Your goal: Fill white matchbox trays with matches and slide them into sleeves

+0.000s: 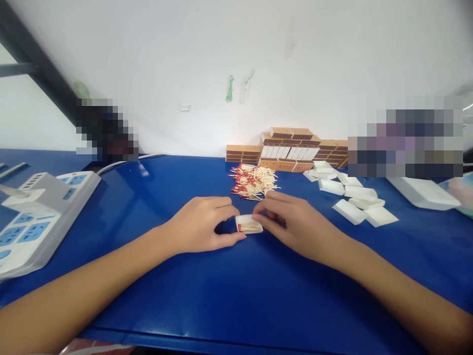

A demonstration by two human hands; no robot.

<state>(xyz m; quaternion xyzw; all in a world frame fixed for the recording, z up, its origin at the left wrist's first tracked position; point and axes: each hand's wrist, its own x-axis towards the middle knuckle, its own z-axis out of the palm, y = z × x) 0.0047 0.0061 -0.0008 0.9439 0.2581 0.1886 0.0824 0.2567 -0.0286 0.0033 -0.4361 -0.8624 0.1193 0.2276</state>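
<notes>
Bare forearms (107, 276) slant in from the lower corners toward a small white tray (244, 220) of red-tipped matches (249, 228) on the blue desk (221, 296), its left end held between thumb and fingers of the curved left hand (201, 222), while the right hand (291, 219) bends over its right end, fingertips drawn together, though whether they pinch anything I cannot tell. Just beyond lies a loose match heap (254, 181), with other white trays (360, 193) scattered rightward, stacked matchboxes (290, 150) by the pale, scuffed wall (185, 59), and a power strip (51, 231) far left.
</notes>
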